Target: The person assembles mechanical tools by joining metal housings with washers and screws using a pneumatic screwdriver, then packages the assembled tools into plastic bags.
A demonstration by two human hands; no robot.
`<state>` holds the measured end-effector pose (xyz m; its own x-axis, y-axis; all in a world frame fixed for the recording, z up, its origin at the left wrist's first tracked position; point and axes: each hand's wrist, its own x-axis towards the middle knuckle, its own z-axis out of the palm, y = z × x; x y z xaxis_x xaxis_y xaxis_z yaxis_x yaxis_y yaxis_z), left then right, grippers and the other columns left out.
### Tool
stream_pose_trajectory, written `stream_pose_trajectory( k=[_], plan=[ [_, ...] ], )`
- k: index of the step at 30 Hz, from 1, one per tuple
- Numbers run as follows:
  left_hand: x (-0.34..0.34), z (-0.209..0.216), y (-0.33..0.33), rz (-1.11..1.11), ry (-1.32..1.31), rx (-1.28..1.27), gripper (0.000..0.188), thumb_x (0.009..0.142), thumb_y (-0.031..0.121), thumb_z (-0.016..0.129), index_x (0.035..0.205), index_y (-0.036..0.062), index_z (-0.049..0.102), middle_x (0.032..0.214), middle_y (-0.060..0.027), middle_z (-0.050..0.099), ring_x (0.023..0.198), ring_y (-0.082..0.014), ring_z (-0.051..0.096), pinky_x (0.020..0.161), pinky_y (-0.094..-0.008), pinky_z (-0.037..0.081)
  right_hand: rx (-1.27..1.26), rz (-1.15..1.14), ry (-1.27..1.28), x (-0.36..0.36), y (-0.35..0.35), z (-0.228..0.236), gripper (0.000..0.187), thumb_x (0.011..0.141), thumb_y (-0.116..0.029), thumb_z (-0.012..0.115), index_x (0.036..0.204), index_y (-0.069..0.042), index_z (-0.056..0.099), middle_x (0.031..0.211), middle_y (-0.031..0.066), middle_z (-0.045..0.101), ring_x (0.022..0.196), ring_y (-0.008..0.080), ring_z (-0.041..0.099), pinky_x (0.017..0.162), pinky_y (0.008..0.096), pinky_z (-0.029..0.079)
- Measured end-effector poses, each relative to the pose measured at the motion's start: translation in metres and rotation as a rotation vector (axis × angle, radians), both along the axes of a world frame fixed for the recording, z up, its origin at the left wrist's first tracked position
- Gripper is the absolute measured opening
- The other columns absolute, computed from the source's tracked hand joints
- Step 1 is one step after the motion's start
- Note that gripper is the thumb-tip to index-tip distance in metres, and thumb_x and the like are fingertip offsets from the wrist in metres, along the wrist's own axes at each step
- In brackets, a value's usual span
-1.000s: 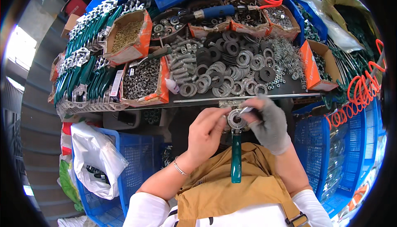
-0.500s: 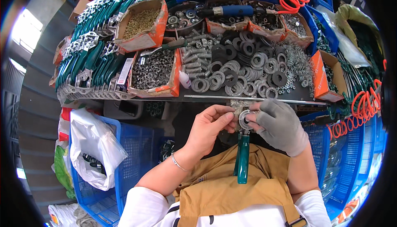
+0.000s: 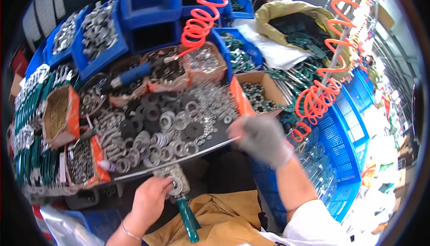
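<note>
Below the bench edge, a green-handled metal part [image 3: 187, 217] slants downward, its head against a worn metal block [image 3: 179, 174]. A round metal ring [image 3: 178, 186] sits on that head. My bare left hand [image 3: 151, 200] is closed at the ring's left side, thumb and fingertips pinching its rim. My right hand [image 3: 264, 141], in a grey glove, is raised at the bench's right front edge. It is near an open carton of small dark green and metal pieces [image 3: 257, 97]. Motion blurs its fingers, so what they hold, if anything, cannot be made out.
Springs [image 3: 107, 134], black washers [image 3: 145, 111] and toothed rings [image 3: 154, 154] cover the bench. Behind them lies a blue power tool [image 3: 130, 75] on a red coiled hose [image 3: 197, 26]. Blue bins [image 3: 150, 2] line the back; blue crates [image 3: 331, 156] stand at right.
My right hand has left the ring and moved right and outward toward the carton. My left hand stays at the ring. The view has swung to the right.
</note>
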<state>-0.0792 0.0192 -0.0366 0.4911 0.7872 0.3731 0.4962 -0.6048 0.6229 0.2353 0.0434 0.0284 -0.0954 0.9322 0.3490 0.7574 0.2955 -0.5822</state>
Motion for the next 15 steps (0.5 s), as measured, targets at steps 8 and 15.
stream_pose_trajectory(
  k=[8,15],
  plan=[
    [0.009,-0.021,-0.005,0.033,-0.106,-0.046,0.023,0.073,-0.004,0.069,0.095,0.0011,0.066,0.084,-0.0136,0.057,0.072,-0.0283,0.057,0.062,-0.0341,0.047,-0.540,-0.175,-0.852,0.130,0.086,0.038,0.022,0.081,-0.022,0.063,0.088,-0.002,0.071,0.085,0.0205,0.068,0.084,0.0365,0.066,0.075,0.0424,0.053],
    [0.008,-0.001,0.007,0.024,-0.085,-0.276,0.013,0.082,-0.002,0.066,0.095,-0.0012,0.064,0.090,-0.0162,0.063,0.082,-0.0343,0.062,0.074,-0.0373,0.051,-0.928,-0.112,-1.133,0.115,0.103,0.045,0.031,0.079,-0.029,0.066,0.096,-0.003,0.072,0.092,0.0169,0.070,0.087,0.0324,0.068,0.077,0.0416,0.054]
  ],
)
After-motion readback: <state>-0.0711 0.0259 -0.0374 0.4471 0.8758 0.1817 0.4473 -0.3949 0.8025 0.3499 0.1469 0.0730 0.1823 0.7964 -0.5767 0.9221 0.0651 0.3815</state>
